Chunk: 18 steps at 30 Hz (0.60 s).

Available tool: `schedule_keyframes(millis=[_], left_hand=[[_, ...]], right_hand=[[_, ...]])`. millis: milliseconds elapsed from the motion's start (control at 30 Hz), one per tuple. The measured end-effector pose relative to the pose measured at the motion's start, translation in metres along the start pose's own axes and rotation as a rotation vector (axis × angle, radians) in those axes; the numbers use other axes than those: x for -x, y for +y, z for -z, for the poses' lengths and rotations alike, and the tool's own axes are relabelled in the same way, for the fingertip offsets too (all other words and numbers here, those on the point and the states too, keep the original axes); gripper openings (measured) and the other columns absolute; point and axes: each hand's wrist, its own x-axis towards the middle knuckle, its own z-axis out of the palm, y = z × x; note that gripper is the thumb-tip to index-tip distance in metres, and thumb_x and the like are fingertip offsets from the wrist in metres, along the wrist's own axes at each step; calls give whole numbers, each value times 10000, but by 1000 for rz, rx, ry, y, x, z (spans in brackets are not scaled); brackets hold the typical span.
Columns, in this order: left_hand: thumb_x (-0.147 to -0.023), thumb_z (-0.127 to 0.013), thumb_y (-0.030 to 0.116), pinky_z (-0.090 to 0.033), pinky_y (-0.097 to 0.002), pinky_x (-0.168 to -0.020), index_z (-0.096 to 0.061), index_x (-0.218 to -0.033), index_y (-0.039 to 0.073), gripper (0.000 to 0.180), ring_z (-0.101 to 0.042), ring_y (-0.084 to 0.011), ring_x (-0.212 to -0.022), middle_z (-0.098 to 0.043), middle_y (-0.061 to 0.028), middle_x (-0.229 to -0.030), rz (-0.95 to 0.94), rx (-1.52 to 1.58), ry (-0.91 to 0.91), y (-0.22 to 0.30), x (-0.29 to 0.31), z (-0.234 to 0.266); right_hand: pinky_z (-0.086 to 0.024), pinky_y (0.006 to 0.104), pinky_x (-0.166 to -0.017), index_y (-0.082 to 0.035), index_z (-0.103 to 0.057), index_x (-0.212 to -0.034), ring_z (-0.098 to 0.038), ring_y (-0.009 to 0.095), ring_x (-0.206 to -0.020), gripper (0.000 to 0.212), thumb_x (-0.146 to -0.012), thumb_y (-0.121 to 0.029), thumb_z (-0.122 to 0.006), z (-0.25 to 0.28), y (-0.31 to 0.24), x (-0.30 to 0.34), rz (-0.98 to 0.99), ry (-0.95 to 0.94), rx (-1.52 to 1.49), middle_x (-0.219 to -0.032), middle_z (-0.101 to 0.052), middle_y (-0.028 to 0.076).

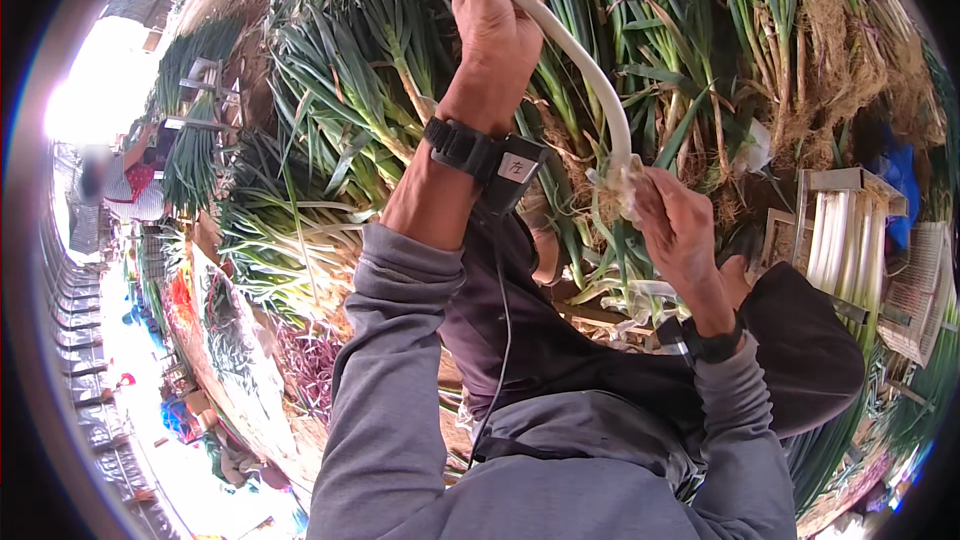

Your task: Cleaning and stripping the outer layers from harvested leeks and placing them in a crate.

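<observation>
A long green onion (pixel 590 70) with a thick white stalk bends between my two hands. My left hand (pixel 490 35) is closed around its upper part, where the white turns green near the top edge of the view. At the lower end my right hand (pixel 680 230) pinches the root end, with thin pale skin and rootlets bunched at the fingertips. Both wrists wear black bands, the left one with a small dark box (pixel 515 175) and a cable. My legs are bent below, and loose peelings (pixel 645 290) lie beneath the right hand.
Unpeeled green onions (pixel 350 80) with leaves are heaped ahead and to the left, some with brown roots (pixel 840 70) at the upper right. On the right, a rack (pixel 850 180) bears clean white stalks, beside a blue plastic bag (pixel 902 180). Purplish scraps (pixel 305 365) lie left.
</observation>
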Motion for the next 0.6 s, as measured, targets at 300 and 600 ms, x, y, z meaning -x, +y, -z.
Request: schedule_keyframes(millis=[300,600], left_hand=[[-1061,-475,270,-387,-297,-552,-475,-1030,139,134,-422,-121,-585,-488,-9,-732,-236,18,316,46,-37,24],[-1027,-551,253,-412,-342,-631,-469,-1079,159,136,-445,-161,-649,-499,-30,-795,-335,-116,231,26,-14,-12]], right_hand=[[-524,368,-552,-13,-593,-1187,-643,319,-622,343,-873,-88,-706,22,-10,67,47,-267,343,-888,-659,147],[-514,265,-597,-18,-499,-1395,-638,132,-717,488,-980,-226,-649,9,-29,-26,-597,-15,-241,-1117,-639,97]])
